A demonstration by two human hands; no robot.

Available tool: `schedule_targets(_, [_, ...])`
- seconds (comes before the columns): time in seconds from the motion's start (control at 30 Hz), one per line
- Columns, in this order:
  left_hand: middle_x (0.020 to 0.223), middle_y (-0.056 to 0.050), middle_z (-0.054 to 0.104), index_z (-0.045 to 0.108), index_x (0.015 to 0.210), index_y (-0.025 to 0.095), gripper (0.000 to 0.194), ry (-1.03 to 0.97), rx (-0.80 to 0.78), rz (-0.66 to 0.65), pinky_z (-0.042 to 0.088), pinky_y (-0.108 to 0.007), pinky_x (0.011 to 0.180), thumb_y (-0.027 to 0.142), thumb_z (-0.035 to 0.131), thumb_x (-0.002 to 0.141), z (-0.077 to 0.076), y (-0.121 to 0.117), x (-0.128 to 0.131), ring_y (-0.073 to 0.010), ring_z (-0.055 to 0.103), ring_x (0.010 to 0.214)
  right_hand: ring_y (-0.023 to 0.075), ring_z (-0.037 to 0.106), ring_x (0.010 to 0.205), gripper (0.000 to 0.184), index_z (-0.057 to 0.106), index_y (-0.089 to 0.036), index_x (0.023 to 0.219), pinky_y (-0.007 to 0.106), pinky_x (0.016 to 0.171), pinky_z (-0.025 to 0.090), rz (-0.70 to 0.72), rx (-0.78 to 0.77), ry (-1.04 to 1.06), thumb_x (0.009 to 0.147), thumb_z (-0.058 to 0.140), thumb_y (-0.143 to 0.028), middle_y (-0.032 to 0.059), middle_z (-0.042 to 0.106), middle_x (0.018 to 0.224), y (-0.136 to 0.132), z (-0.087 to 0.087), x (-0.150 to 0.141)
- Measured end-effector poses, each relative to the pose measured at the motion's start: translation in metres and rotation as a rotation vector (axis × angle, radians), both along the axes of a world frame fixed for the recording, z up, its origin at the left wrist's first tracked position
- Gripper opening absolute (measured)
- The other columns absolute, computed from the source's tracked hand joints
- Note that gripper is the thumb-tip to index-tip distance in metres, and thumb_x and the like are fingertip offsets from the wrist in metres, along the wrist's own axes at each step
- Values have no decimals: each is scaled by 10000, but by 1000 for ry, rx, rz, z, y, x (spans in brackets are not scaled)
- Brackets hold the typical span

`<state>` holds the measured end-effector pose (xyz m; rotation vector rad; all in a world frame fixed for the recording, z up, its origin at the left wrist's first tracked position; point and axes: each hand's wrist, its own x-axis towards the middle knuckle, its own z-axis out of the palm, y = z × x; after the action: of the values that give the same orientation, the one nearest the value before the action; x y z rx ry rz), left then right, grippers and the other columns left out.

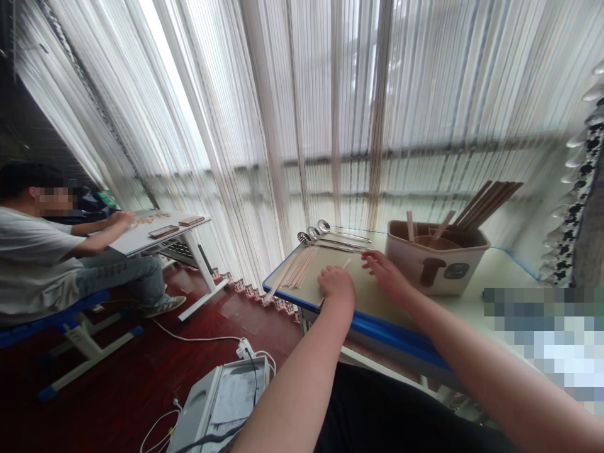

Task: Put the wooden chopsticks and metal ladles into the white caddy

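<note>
My left hand [336, 284] rests low over the table with its fingers curled round a pale chopstick [347, 262], whose ends poke out on either side. To its left, several pale wooden chopsticks [297, 267] lie loosely side by side. My right hand [381, 267] hovers just right of the left one, fingers apart and nothing in them. Behind the hands lie three metal ladles [324, 225], at least one with holes. A beige utensil holder [436, 267] stands right of my right hand. Two pale sticks [410, 226] and several dark brown chopsticks [488, 204] stand in its compartments.
The table [372, 302] has a blue edge. At the left, another person [33, 264] sits at a white desk [141, 233] with small pieces on it. A grey case [226, 396] and cables lie on the floor. Sheer curtains [330, 113] hang behind.
</note>
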<state>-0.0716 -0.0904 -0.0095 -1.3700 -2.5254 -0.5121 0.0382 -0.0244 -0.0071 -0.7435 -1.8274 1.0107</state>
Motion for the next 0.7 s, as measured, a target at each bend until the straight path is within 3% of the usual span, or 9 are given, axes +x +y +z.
schedule_targets(0.17, [956, -133, 593, 598, 962, 112, 298, 96, 174, -28, 440, -381, 738, 72, 316, 872, 3, -7, 5, -264, 556, 911, 158, 599, 712, 299, 553, -191, 985, 291, 610, 446, -28, -12, -96, 830, 434, -418, 68, 615, 940, 1, -2, -1])
schedule_targets(0.33, [954, -92, 578, 571, 959, 171, 202, 227, 404, -266, 417, -383, 756, 190, 378, 900, 5, -11, 10, -246, 521, 884, 154, 586, 678, 327, 571, -166, 898, 273, 564, 433, 3, -58, -55, 846, 410, -446, 70, 628, 871, -3, 3, -1])
schedule_targets(0.53, [975, -69, 583, 551, 1002, 193, 183, 204, 625, -429, 398, -354, 799, 226, 397, 910, 5, -15, 9, -209, 507, 889, 160, 586, 717, 304, 584, -172, 934, 297, 650, 465, -37, 170, 105, 857, 453, -435, 68, 633, 870, -21, 16, 0])
schedule_targets(0.7, [1049, -97, 569, 527, 1092, 151, 245, 109, 634, -318, 388, -375, 841, 244, 460, 876, 6, -16, 7, -227, 504, 960, 156, 585, 728, 233, 582, -190, 965, 308, 690, 471, -172, 381, 150, 889, 437, -355, 60, 629, 885, -33, 30, 12])
